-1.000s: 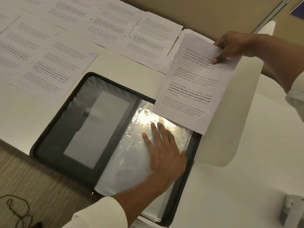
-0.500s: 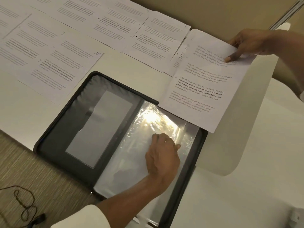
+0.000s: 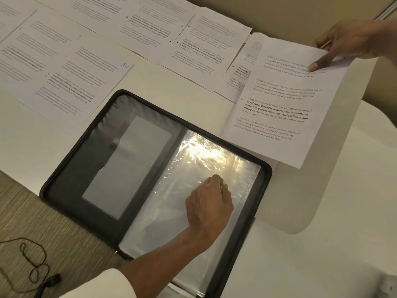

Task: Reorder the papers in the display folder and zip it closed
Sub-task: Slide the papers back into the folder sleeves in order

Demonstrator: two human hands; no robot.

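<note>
The black zip display folder (image 3: 71,181) lies open on the white table, its left inner cover showing a grey pocket. Clear plastic sleeves (image 3: 171,222) fill its right half and glare under the light. My left hand (image 3: 209,204) rests on the top sleeve with fingers curled, pinching the plastic near its upper part. My right hand (image 3: 345,43) pinches the top edge of a printed sheet (image 3: 285,104), which hangs above the folder's upper right corner.
Several printed pages (image 3: 71,80) lie spread over the table (image 3: 171,82) behind the folder, one marked 10. A thin black cable (image 3: 32,265) lies on the carpet at the lower left. A second white surface (image 3: 322,254) adjoins at the right.
My left hand went from lying flat on the sleeves to curling its fingers and pinching the top sleeve. The sheet in my right hand drifted slightly right.
</note>
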